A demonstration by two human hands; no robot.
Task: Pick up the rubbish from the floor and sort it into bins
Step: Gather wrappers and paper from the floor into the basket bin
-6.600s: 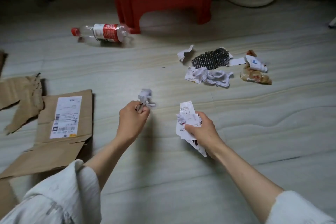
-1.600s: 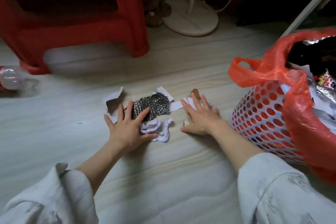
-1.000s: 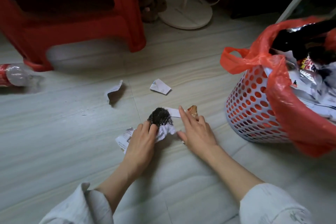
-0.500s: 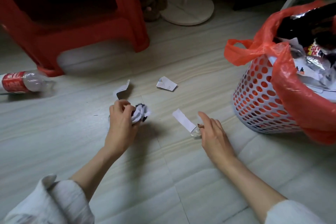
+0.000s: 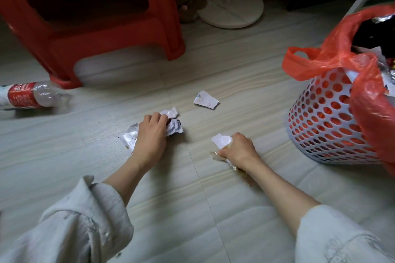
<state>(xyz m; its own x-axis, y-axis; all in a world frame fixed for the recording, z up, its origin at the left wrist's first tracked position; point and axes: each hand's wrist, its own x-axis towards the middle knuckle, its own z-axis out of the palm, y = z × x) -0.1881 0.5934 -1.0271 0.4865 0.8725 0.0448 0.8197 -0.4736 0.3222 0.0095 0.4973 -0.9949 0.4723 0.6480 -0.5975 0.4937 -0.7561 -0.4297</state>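
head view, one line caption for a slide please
Left hand grips crumpled paper, right hand grips wrappers beside red-lined bin.

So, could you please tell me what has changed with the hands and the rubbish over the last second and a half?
The left hand, flat on the pile before, now grips the crumpled paper wad. The right hand has closed on a white paper slip and clear wrapper. One paper scrap, the plastic bottle and the red-lined basket lie as before.
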